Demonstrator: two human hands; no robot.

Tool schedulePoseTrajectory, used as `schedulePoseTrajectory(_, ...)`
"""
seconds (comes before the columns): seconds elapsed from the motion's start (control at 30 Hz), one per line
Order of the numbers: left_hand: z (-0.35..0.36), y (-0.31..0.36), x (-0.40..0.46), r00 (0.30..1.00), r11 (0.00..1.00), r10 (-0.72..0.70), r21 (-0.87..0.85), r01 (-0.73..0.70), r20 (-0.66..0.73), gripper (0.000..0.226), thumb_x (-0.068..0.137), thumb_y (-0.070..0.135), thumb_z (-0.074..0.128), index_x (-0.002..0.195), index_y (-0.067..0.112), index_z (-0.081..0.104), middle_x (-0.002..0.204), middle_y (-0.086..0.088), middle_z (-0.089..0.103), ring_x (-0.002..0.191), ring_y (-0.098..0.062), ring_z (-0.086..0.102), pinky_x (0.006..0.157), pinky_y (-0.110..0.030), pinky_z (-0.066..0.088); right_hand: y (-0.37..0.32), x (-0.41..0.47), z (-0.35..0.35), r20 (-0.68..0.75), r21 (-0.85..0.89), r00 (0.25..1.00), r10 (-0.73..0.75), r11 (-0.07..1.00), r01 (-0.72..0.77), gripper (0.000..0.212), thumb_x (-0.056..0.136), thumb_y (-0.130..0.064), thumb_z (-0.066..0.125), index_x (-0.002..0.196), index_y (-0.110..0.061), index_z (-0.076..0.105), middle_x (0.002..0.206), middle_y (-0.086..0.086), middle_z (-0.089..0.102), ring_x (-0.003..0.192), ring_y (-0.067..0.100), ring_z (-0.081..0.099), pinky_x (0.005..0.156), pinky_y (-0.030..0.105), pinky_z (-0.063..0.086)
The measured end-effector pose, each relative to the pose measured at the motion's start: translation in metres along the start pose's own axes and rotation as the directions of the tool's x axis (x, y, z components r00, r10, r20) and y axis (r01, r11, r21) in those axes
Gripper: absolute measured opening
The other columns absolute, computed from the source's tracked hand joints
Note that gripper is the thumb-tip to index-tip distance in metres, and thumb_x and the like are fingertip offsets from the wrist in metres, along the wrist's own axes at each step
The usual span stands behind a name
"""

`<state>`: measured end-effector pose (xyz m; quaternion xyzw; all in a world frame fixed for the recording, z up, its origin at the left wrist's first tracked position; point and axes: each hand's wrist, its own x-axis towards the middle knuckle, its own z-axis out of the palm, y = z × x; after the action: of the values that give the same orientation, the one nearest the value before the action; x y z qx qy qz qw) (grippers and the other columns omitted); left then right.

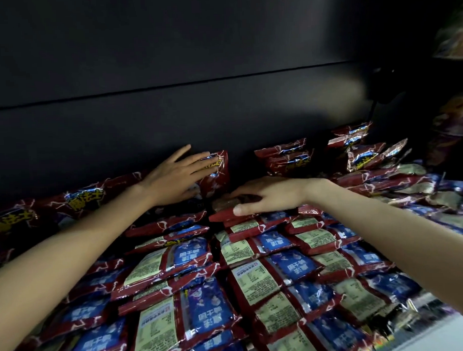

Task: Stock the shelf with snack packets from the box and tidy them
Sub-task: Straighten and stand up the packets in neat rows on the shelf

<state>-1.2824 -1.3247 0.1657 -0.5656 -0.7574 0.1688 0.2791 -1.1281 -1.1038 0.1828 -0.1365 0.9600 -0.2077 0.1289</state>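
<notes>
Two hands working | left hand lying flat, fingers straight, against upright packet | right hand pinching flat packet beneath it

Red-and-blue snack packets lie flat in overlapping rows across dark shelf, backs up. One upright packet leans at back wall; more packets stand right.

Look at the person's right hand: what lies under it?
Under the right hand lies a flat red packet, thumb at its front edge, on top of the rows of packets. The part of it beneath the palm is covered.
</notes>
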Motion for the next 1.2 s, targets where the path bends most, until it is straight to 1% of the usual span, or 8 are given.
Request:
schedulePoseTrajectory(0.17,0.001,0.003,0.003,0.996,0.996,-0.011,-0.093,0.003,-0.086,0.063,0.078,0.032,0.072,0.135,0.02,0.049,0.145,0.0,0.043,0.136,-0.021,0.035,0.113,-0.049,0.018,-0.009,-0.015,-0.002,0.04,-0.081,0.999,0.009,0.997,-0.006,0.061,0.091,-0.065,0.027,0.145,-0.038,0.029,0.151,-0.012,0.032,0.137,0.009,0.029,0.108,0.024,0.021)
schedulePoseTrajectory(0.3,-0.01,0.006,0.009,0.982,0.979,-0.057,-0.202,0.021,-0.177,0.035,0.09,0.029,0.057,0.124,0.022,0.06,0.126,0.004,0.06,0.123,-0.018,0.046,0.107,-0.037,0.024,-0.003,-0.045,-0.026,-0.261,-0.072,0.965,-0.038,0.997,0.02,0.044,0.098,-0.048,0.034,0.137,-0.032,0.045,0.138,-0.013,0.048,0.125,0.003,0.042,0.096,0.007,0.026)
schedulePoseTrajectory(0.47,-0.049,0.03,0.036,0.957,0.944,-0.131,-0.327,0.04,-0.26,0.036,0.091,0.032,0.04,0.112,0.019,0.066,0.097,0.004,0.07,0.088,-0.015,0.065,0.078,-0.028,0.049,0.06,-0.079,-0.056,-0.411,-0.302,0.911,-0.007,0.944,-0.13,0.045,0.094,-0.041,0.049,0.137,-0.028,0.044,0.139,-0.003,0.047,0.125,0.02,0.046,0.104,0.038,0.039)
schedulePoseTrajectory(0.57,-0.058,0.046,0.066,0.95,0.92,-0.194,-0.381,0.091,-0.243,0.028,0.093,0.024,0.052,0.119,0.019,0.061,0.105,0.003,0.068,0.095,-0.015,0.063,0.074,-0.026,0.049,0.081,-0.081,-0.066,-0.271,-0.359,0.958,0.093,0.914,-0.191,0.063,0.094,-0.044,0.05,0.148,-0.031,0.021,0.154,0.002,0.026,0.138,0.022,0.03,0.113,0.035,0.028)
schedulePoseTrajectory(0.7,-0.051,0.061,0.109,0.96,0.885,-0.268,-0.413,0.213,-0.078,0.044,0.094,0.02,0.053,0.137,0.019,0.044,0.133,-0.002,0.052,0.121,-0.017,0.05,0.095,-0.029,0.043,0.086,-0.064,-0.062,-0.125,-0.428,0.985,0.116,0.889,-0.159,0.075,0.094,-0.055,0.043,0.151,-0.029,0.002,0.159,0.001,0.01,0.144,0.02,0.014,0.115,0.031,0.016)
schedulePoseTrajectory(0.9,-0.029,0.071,0.146,0.952,0.872,-0.268,-0.382,0.306,0.151,0.065,0.09,0.02,0.059,0.146,0.021,0.027,0.143,-0.006,0.044,0.128,-0.021,0.043,0.103,-0.033,0.038,0.089,-0.045,-0.059,-0.076,-0.486,0.995,0.057,0.87,-0.087,0.072,0.089,-0.068,0.035,0.146,-0.024,0.028,0.148,0.007,0.028,0.138,0.027,0.021,0.112,0.04,0.025)
schedulePoseTrajectory(1.07,-0.021,0.084,0.156,0.952,0.863,-0.194,-0.421,0.28,0.237,0.088,0.084,-0.006,0.053,0.149,0.035,0.009,0.14,-0.009,0.043,0.116,-0.024,0.053,0.087,-0.026,0.044,0.087,-0.049,-0.062,0.066,-0.332,0.99,0.127,0.938,-0.098,0.094,0.076,-0.082,0.037,0.149,-0.026,0.016,0.155,-0.001,0.022,0.139,0.021,0.028,0.106,0.034,0.029)
schedulePoseTrajectory(1.2,-0.014,0.073,0.151,0.978,0.85,-0.156,-0.485,0.204,0.138,0.081,0.085,-0.003,0.057,0.147,0.035,0.021,0.132,-0.006,0.051,0.118,-0.023,0.052,0.095,-0.034,0.045,0.087,-0.049,-0.062,0.148,-0.338,0.983,0.113,0.939,-0.058,0.1,0.072,-0.081,0.048,0.149,-0.034,0.003,0.158,-0.003,0.013,0.142,0.02,0.021,0.111,0.035,0.025)
